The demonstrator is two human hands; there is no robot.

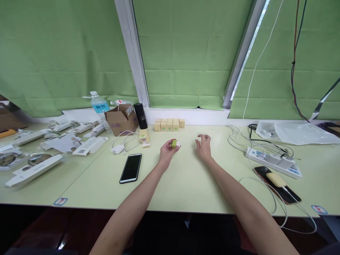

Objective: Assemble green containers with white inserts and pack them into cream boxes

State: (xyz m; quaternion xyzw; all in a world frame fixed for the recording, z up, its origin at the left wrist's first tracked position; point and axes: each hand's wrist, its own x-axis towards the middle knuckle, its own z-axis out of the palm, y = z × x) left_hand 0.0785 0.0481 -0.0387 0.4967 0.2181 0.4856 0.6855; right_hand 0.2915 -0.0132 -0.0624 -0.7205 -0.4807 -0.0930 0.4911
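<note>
My left hand is closed on a small white-and-green object with a little loop, holding it just above the table; its exact kind is too small to make out. To the right, my right hand reaches over the table with fingers bent and thumb apart from them. A faint clear piece shows by its fingertips, and I cannot tell whether they touch it. Behind my hands stands a row of small tan boxes with green labels. An opened small tan box lies to the left.
A phone lies left of my left arm. Farther back are a cardboard box, a black bottle and a water bottle. White packages crowd the left. Right are a power strip, cables and another phone.
</note>
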